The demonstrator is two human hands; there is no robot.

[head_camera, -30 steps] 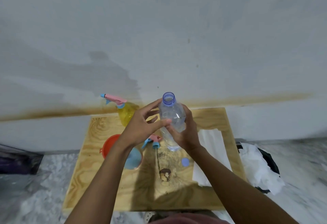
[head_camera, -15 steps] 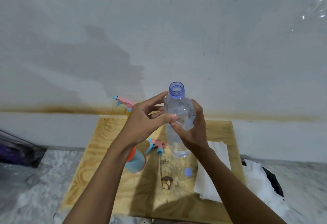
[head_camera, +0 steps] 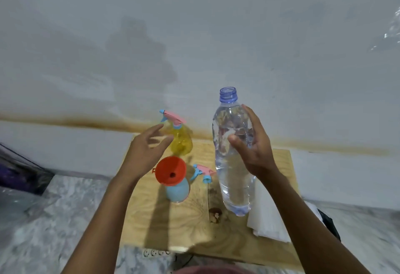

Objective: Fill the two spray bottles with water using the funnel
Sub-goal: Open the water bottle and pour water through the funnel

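Note:
My right hand (head_camera: 253, 146) grips a clear, uncapped water bottle (head_camera: 232, 165) upright above the wooden board (head_camera: 186, 226). My left hand (head_camera: 145, 150) hovers open to the bottle's left, fingers spread, holding nothing. Below it a blue spray bottle (head_camera: 178, 189) stands on the board with an orange funnel (head_camera: 171, 170) in its neck. Its pink-and-blue spray head (head_camera: 202, 171) lies beside it. A yellow spray bottle (head_camera: 180, 139) with its pink trigger head on stands at the board's far edge by the wall.
A white paper towel (head_camera: 268, 219) lies on the board's right side. White cloth and a dark bag (head_camera: 324, 219) sit on the floor to the right. A dark object (head_camera: 19, 172) lies at the far left. A white wall rises behind the board.
My left hand has let go of the water bottle and moved left, opening. The right hand alone now holds the bottle, shifted right. The funnel and blue bottle have come into view.

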